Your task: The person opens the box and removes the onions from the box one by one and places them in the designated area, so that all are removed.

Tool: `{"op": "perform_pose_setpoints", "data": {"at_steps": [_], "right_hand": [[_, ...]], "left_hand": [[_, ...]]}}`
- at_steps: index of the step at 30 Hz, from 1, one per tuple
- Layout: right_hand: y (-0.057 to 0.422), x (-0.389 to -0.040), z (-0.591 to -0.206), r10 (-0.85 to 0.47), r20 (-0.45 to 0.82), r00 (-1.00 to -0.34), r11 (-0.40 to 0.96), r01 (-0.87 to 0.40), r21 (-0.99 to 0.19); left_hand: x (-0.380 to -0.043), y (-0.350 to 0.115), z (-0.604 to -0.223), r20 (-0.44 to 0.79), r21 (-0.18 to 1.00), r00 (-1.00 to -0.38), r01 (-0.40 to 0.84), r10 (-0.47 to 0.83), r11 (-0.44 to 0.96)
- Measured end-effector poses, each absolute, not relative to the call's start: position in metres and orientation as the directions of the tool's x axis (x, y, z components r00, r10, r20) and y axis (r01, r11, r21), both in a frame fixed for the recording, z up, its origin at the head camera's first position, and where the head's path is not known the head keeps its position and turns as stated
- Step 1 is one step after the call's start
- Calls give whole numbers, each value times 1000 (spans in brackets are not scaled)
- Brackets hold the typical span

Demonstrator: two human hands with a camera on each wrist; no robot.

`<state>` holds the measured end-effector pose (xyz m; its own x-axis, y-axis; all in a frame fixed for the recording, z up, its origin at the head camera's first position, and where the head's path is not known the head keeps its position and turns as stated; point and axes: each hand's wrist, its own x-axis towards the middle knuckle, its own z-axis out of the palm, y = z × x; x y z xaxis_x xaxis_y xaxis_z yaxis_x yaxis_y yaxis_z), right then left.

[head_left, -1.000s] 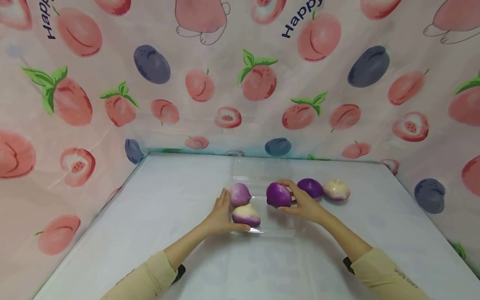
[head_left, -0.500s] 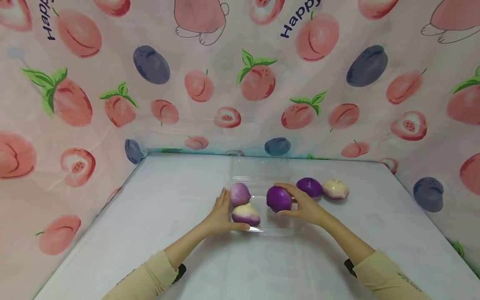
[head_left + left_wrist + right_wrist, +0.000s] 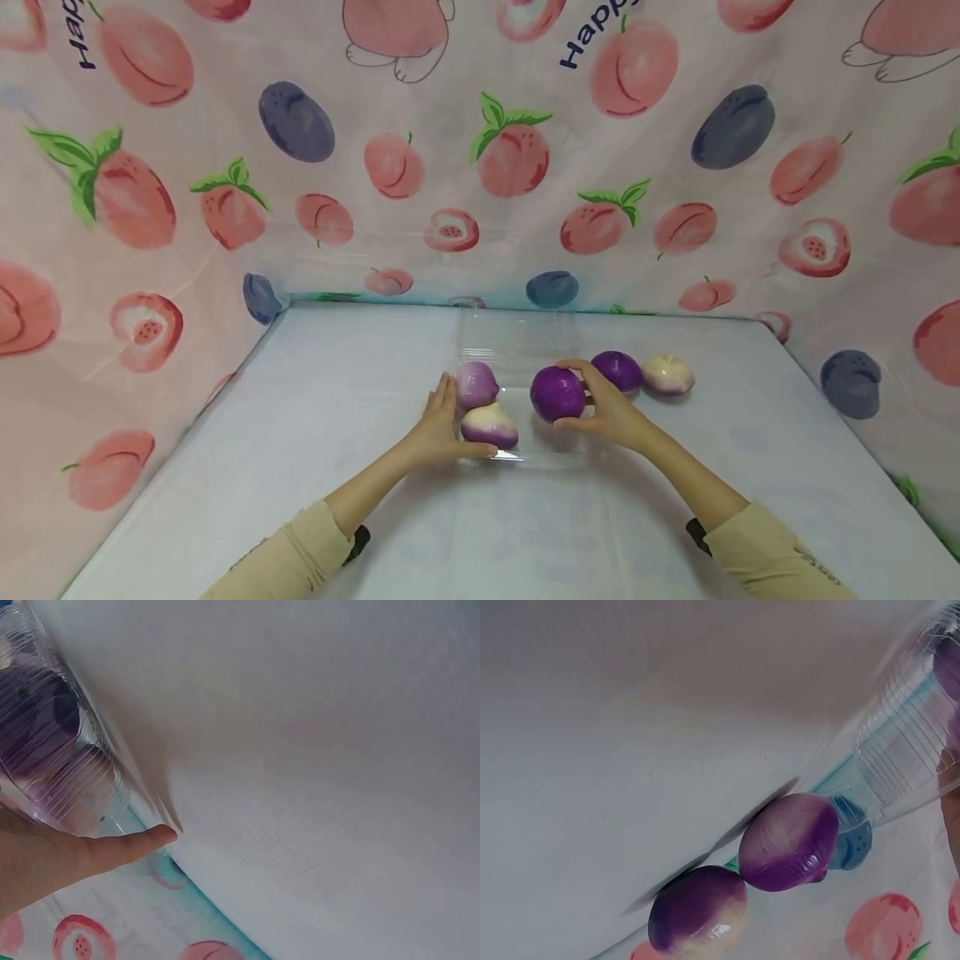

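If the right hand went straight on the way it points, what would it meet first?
Likely the pale purple onion in the clear container, the right hand's dark purple onion leading; height is unclear, so it might pass above.

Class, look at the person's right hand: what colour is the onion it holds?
The onion is deep purple, seen best in the head view.

A pale pink cloth (image 3: pixel 450 171) printed with peaches (image 3: pixel 513 162) and plums (image 3: pixel 296 122) filled the upper frame and both sides; a white table (image 3: pixel 360 358) stretched across the lower centre.
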<state>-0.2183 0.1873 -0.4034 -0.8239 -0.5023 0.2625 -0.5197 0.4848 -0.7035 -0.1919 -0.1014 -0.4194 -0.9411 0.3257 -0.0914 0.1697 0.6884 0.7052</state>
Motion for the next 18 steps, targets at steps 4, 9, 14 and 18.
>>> {"op": "perform_pose_setpoints", "data": {"at_steps": [4,9,14,18], "right_hand": [[188,-216,-402,-488,267,-831,490,-513,-704],[190,-212,-403,-499,283,-819,527,-546,-651],[193,-211,-405,-499,290,-817,563,-559,-608],[194,-210,-403,-482,284,-829,570,-543,-616]], "left_hand": [[-192,-101,-419,-88,706,-939,176,332,686],[-191,-100,-420,-91,708,-939,173,331,685],[-191,-100,-420,-92,702,-941,171,326,691],[-191,-100,-420,-90,690,-943,172,319,703]]}}
